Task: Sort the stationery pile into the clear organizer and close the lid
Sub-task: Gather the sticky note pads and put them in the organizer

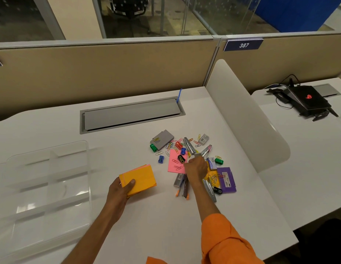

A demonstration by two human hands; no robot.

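A clear organizer is seen at the near left of a white desk, its lid swung open and its divided compartments apparently bare, while the stationery pile is spread well apart from it at centre right. The gathering of paper appears to be the step in hand, with sorting into compartments judged barely begun and the lid left for last.

A stack of orange sticky notes, edged with pink, is gripped in the left hand, thumb on top and fingers curled beneath, just left of the pile and held low over the desk. A pink note, strewn with paper clips and 1 black sharpener, is touched at its right edge by the right hand, which is closed into a loose pinch; whether the sheet is actually caught between the fingertips cannot be told.

The next move is judged to call for the pink note to be slid free without scattering its clips, added to the stack, and the whole carried left to a compartment. Staplers, staple boxes and 2 green sharpeners are left for later.
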